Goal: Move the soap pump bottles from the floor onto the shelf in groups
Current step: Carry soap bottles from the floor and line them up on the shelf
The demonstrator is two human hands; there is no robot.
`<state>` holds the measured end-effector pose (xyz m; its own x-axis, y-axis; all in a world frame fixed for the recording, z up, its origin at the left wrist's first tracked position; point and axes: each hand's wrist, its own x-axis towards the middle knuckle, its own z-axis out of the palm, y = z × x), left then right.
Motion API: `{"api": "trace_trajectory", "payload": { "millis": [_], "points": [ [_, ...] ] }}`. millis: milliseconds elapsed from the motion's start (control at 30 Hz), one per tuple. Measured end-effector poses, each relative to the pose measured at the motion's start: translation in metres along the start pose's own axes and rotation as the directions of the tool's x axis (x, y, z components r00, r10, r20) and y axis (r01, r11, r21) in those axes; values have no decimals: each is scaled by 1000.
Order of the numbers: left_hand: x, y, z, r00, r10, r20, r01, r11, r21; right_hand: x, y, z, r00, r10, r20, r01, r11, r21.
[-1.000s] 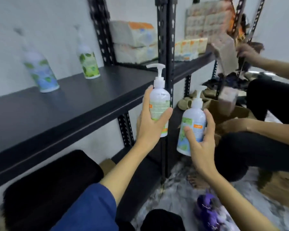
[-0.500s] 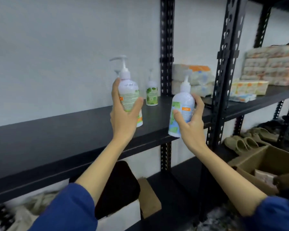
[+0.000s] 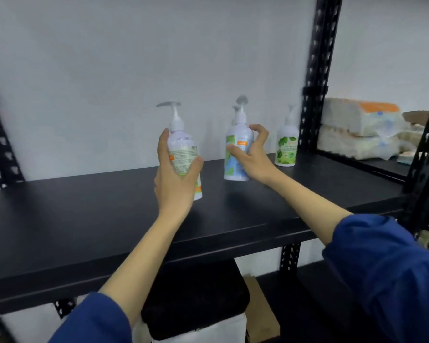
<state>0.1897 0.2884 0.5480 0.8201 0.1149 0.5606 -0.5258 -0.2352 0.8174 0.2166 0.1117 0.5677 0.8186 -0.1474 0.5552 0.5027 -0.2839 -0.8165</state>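
Reaching out over the black shelf [image 3: 84, 219], the left hand [image 3: 176, 179] grips one upright soap bottle [image 3: 183, 154]; the right hand [image 3: 252, 157] clasps another bottle [image 3: 237, 154], slightly tilted, farther back

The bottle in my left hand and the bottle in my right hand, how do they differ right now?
The left-hand bottle shows a block of small print, with an orange patch low on its side; the right-hand bottle shows green leaves and an orange tag. The left hand wraps its bottle firmly, while the right hand holds its bottle with loosely spread fingers. The right-hand bottle is farther back over the shelf. Both are white pump bottles, roughly upright.
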Motion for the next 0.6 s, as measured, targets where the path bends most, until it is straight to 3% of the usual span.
{"api": "trace_trajectory", "payload": {
  "millis": [267,600],
  "points": [
    [0,-4,2,998,61,-5,-61,995,74,45,30,28,989,63,131,-46,991,-128],
    [1,-4,4,994,103,-31,-100,991,86,71,46,44,991,83,107,-65,984,-165]
  ]
}}
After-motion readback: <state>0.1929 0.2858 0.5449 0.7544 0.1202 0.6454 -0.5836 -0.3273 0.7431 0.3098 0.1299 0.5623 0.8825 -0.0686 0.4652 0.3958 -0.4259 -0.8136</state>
